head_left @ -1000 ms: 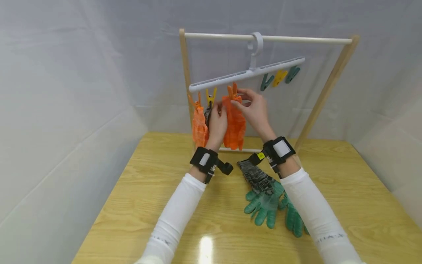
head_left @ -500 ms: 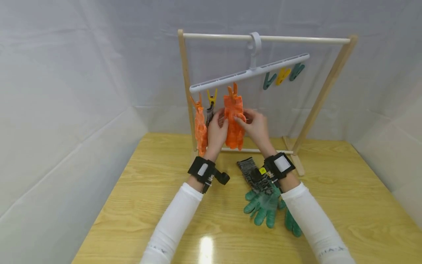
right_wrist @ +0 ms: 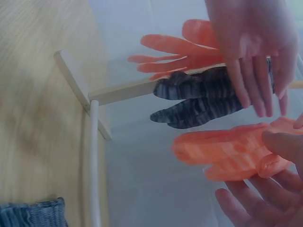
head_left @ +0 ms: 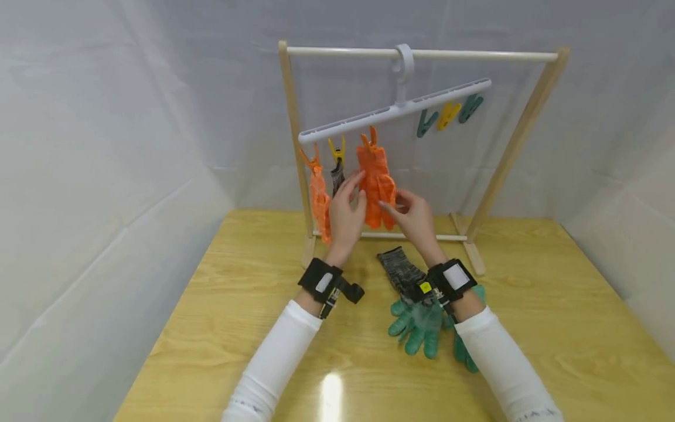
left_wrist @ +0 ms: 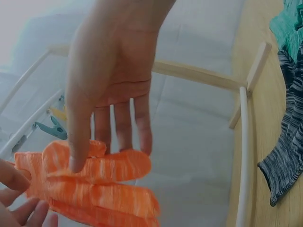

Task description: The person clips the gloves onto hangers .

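An orange glove (head_left: 375, 181) hangs from an orange clip on a tilted white hanger (head_left: 348, 121). My left hand (head_left: 349, 202) is beside its left edge with straight fingers, and in the left wrist view the thumb of that hand (left_wrist: 109, 142) rests on the glove (left_wrist: 94, 184). My right hand (head_left: 408, 211) reaches its spread fingers to the glove's lower right. In the right wrist view that hand (right_wrist: 265, 189) lies under the glove (right_wrist: 222, 151) with its thumb touching it. Neither hand grips anything.
A second orange glove (head_left: 319, 199) and a grey striped glove (head_left: 336, 176) hang left of it. The hanger hooks over a wooden rack's white bar (head_left: 474, 55), with three free clips (head_left: 447, 114) on its right. On the table lie a grey glove (head_left: 398, 269) and green gloves (head_left: 422, 328).
Both hands have dropped from the clip to the lower half of the orange glove. The right hand let go of the clip, and the glove now hangs from it.
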